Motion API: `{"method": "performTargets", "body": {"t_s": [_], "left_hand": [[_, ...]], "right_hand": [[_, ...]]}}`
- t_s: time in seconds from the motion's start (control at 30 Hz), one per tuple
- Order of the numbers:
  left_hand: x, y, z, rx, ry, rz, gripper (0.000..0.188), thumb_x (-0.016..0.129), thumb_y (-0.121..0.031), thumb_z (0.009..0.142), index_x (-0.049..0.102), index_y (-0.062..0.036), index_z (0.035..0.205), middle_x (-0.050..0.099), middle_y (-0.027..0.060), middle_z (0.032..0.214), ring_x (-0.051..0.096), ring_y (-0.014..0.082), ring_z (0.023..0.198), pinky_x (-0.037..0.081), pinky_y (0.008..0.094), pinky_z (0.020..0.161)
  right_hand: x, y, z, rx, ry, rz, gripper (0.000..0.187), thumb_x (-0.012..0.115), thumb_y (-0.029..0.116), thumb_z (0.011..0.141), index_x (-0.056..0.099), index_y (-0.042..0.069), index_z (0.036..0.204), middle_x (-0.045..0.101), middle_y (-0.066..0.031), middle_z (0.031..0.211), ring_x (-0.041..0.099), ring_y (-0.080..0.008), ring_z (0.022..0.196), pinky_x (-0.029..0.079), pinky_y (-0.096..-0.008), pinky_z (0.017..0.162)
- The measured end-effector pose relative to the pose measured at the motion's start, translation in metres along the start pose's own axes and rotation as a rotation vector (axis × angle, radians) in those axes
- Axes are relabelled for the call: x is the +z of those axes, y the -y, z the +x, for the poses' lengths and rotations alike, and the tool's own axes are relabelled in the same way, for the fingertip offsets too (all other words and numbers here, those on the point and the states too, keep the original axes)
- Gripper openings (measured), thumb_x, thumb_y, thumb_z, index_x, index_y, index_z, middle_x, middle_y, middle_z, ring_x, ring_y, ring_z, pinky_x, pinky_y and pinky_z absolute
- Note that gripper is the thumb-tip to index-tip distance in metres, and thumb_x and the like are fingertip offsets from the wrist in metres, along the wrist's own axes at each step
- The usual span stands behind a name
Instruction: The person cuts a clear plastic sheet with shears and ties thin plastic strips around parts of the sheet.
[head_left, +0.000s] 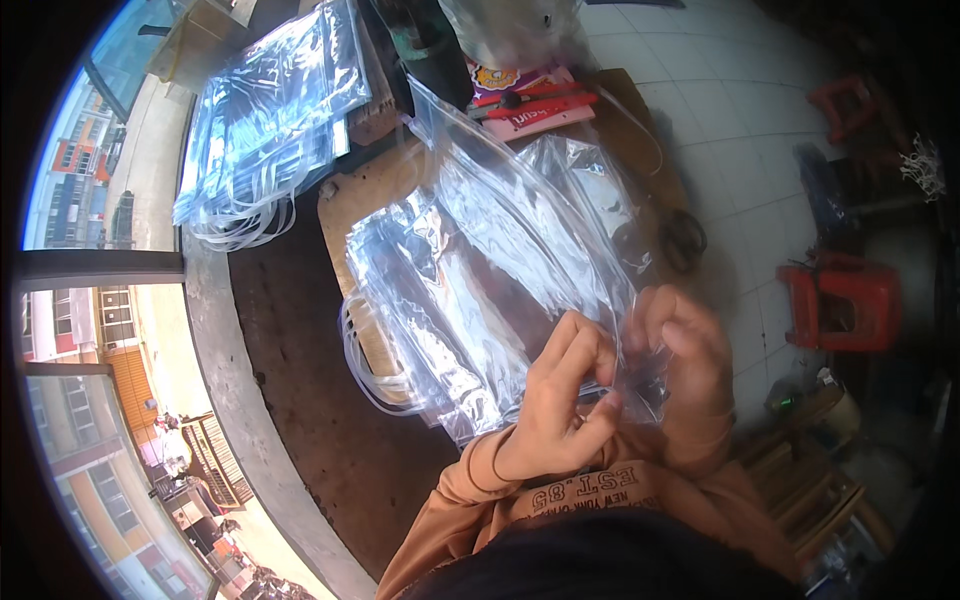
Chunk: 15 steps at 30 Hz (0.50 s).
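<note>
My left hand (568,405) is closed, its fingers and thumb pinching the near edge of a clear plastic bag (500,205). Close beside it, my right hand (690,350) curls its fingers at the same bag's near corner; motion blurs it a little, and its fingertips are partly hidden. The bag stretches away from me, its far corner raised. Under it lies a stack of shiny clear plastic bags (425,300) on the wooden table, with clear tube handles (375,385) hanging over the left edge.
Another stack of clear bags (280,110) with looped handles lies at the far left. Scissors (683,240) rest at the table's right side. Red-handled tools (540,100) lie on a pink package (540,120) at the back. A red stool (840,305) stands on the tiled floor.
</note>
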<state>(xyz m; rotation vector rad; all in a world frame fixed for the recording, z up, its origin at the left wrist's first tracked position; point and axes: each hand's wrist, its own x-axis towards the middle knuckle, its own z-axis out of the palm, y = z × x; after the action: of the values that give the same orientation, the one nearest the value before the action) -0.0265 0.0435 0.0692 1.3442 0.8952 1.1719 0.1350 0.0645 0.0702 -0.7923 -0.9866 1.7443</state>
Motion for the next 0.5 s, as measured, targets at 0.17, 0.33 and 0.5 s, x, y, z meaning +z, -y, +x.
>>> {"method": "performTargets", "body": {"t_s": [0.17,0.33,0.5], "left_hand": [[-0.0002,-0.003,0.0021,0.023,0.022,0.079,0.012,0.052,0.005,0.064,0.047,0.0021,0.074,0.043,0.0133,0.081,0.047,0.0241,0.069,0.04,0.0295,0.063],[0.0049,0.0024,0.0014,0.019,-0.022,0.076,0.012,0.054,0.006,0.062,0.048,0.0014,0.071,0.044,0.012,0.077,0.048,0.0235,0.067,0.04,0.0293,0.061],[0.0061,0.005,0.004,0.021,-0.017,0.102,0.01,0.051,0.006,0.065,0.046,-0.0005,0.069,0.043,0.0087,0.078,0.046,0.015,0.066,0.039,0.0238,0.059]], "right_hand": [[-0.0085,-0.0055,0.0009,-0.009,-0.046,0.026,0.018,0.043,0.017,0.085,0.046,0.002,0.075,0.051,-0.0107,0.084,0.048,-0.0126,0.074,0.041,-0.0257,0.07],[-0.0083,-0.0047,0.0032,-0.01,-0.054,-0.006,0.018,0.043,0.016,0.085,0.045,0.003,0.074,0.051,-0.0108,0.084,0.048,-0.0126,0.073,0.041,-0.0256,0.069],[-0.0108,-0.0063,0.0051,-0.013,-0.075,-0.043,0.018,0.043,0.016,0.085,0.045,0.003,0.073,0.051,-0.0111,0.082,0.047,-0.0125,0.071,0.041,-0.0259,0.068]]}}
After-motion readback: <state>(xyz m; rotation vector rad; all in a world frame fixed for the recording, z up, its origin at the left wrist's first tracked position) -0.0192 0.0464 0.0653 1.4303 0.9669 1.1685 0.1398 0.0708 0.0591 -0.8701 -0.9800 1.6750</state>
